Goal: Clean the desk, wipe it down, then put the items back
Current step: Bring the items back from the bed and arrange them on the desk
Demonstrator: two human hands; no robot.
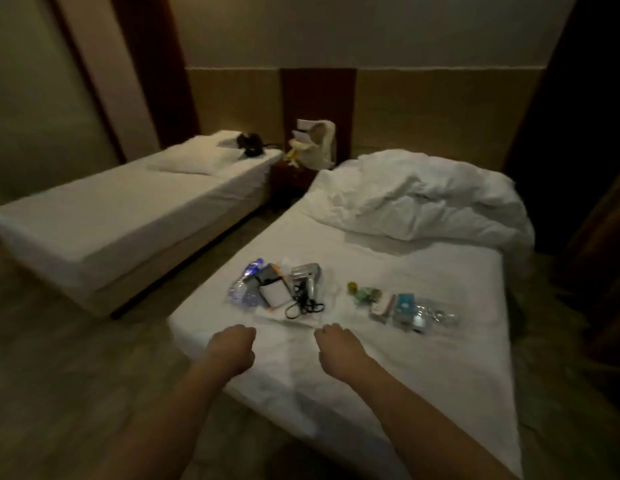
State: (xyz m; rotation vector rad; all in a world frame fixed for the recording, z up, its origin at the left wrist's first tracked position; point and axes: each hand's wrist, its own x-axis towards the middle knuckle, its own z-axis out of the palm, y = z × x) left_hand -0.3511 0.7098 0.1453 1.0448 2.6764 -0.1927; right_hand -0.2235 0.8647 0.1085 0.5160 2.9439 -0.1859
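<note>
Items (294,292) lie grouped on the near bed (422,358); left hand (232,344) and right hand (339,344), curled and holding nothing, should lift few per trip.

Both hands, left hand (234,344) and right hand (338,346), hover with curled fingers, holding nothing, over the near bed (422,358) beside scattered items (284,289).

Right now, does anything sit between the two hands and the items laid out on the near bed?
Nothing visible does. The left hand and right hand hover over bare sheet on the near bed. Just beyond them lie the silver hair dryer with its black cord and the water bottle.
</note>
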